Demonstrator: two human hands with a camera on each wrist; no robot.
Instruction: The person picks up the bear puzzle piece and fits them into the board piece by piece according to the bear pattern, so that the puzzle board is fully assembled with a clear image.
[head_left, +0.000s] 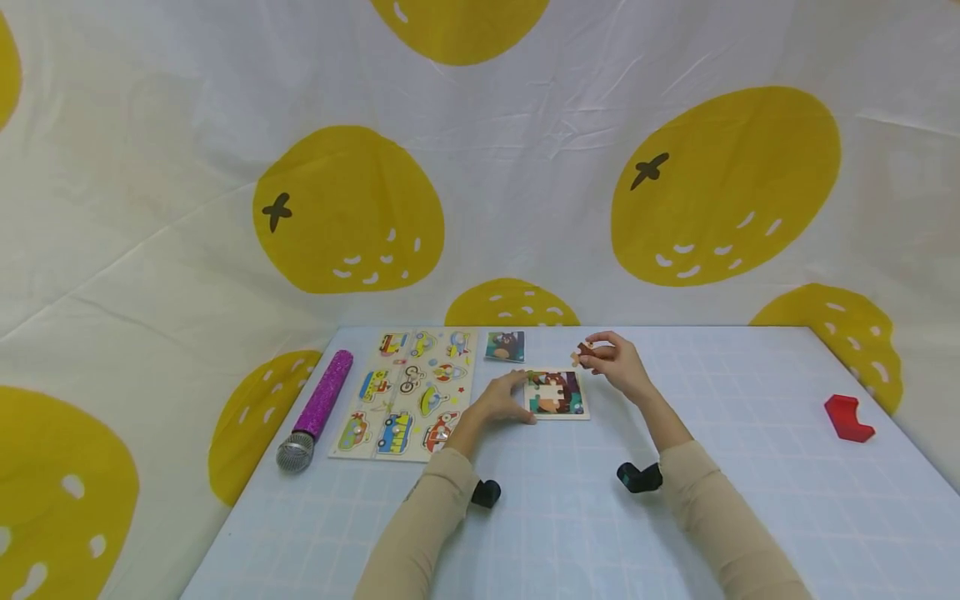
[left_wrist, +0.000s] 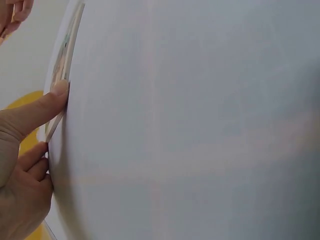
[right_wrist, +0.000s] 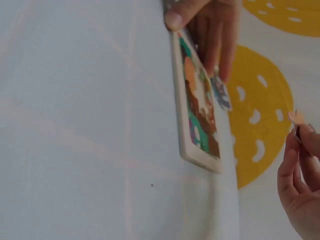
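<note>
A small wooden jigsaw puzzle tray (head_left: 564, 417) with a bear picture lies on the table, a pale gap in its middle. My left hand (head_left: 498, 398) holds it at its left side; in the left wrist view the thumb (left_wrist: 47, 102) presses on one edge with fingers at the other. Above the tray's far right corner, my right hand (head_left: 621, 367) pinches a brown and peach jigsaw piece (head_left: 584, 353) between thumb and fingertips. The right wrist view shows this piece (right_wrist: 297, 118) raised clear of the tray (right_wrist: 197, 161).
Behind the tray lies a bear picture card (head_left: 505, 346). A vehicle peg puzzle board (head_left: 337, 442) is at the left, with a glittery purple microphone (head_left: 324, 396) beside it. A red angular block (head_left: 848, 418) sits far right. A patterned curtain (head_left: 525, 208) hangs behind the table.
</note>
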